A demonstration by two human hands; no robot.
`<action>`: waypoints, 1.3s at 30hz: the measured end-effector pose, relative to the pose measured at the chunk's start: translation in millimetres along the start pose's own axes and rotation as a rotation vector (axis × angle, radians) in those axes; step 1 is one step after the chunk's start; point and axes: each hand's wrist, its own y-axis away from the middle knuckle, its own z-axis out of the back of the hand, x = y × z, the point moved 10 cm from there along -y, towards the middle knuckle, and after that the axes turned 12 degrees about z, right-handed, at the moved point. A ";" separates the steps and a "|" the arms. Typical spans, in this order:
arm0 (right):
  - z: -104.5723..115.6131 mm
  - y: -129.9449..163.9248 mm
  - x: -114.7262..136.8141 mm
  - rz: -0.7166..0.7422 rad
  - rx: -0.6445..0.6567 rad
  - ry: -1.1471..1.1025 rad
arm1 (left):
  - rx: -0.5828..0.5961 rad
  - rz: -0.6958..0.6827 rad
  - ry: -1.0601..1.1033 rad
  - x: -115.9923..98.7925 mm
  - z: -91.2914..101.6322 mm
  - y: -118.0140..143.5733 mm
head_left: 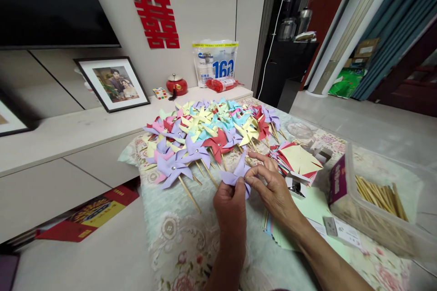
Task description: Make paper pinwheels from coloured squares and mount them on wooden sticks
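Note:
Both my hands hold a purple paper pinwheel [235, 173] just above the table's floral cloth [177, 236]. My left hand [230, 207] grips it from below, fingers pinched at its centre. My right hand [271, 186] pinches the folded blades from the right side. Right behind it lies a big pile of finished paper pinwheels [208, 134] on wooden sticks, in purple, red, yellow, blue and pink. A stack of cut paper squares [298, 159] sits just right of my right hand.
A clear plastic box of wooden sticks [378, 200] stands at the right. Sheets of paper [307, 209] lie under my right forearm. A low white shelf [68, 132] at the left carries framed photos, a red jar [176, 85] and a plastic bag.

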 end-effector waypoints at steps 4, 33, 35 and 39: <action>-0.2 1.5 -1.3 -0.005 -0.010 -0.005 | -0.011 -0.028 -0.048 -2.2 0.6 1.0; -17.5 14.8 -41.6 -0.365 -0.146 -0.487 | 0.074 0.098 -0.011 23.7 -3.1 -10.5; -15.9 15.0 -42.0 -0.357 -0.169 -0.469 | 0.080 0.087 -0.017 24.6 -2.6 -11.3; -15.5 16.7 -45.4 -0.352 -0.201 -0.478 | 0.087 0.069 -0.003 24.5 -2.1 -11.8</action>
